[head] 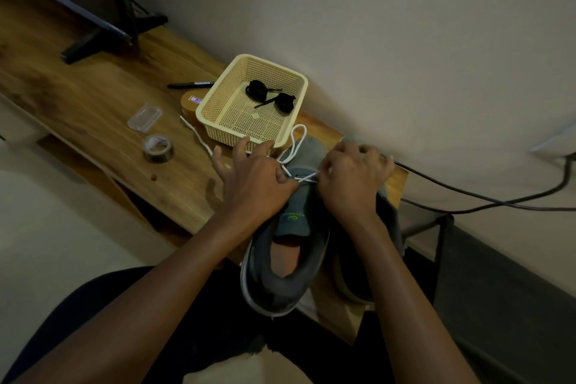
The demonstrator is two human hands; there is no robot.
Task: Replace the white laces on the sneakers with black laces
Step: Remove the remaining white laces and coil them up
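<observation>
Centre frame, on the bench [93, 97], the left hand [255, 178] and right hand [349, 181] each pinch the grey sneaker's [280, 274] white lace [298, 134] in curled fingers. It looks limp and light, so it is best gripped near the eyelets. Coiled black laces [256, 89] wait in the basket [218, 97] above.

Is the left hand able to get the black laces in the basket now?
Probably yes, once it lets go. The left hand pinches the white lace, but the basket lies just beyond its fingers, open on top, with nothing covering the black laces.
</observation>
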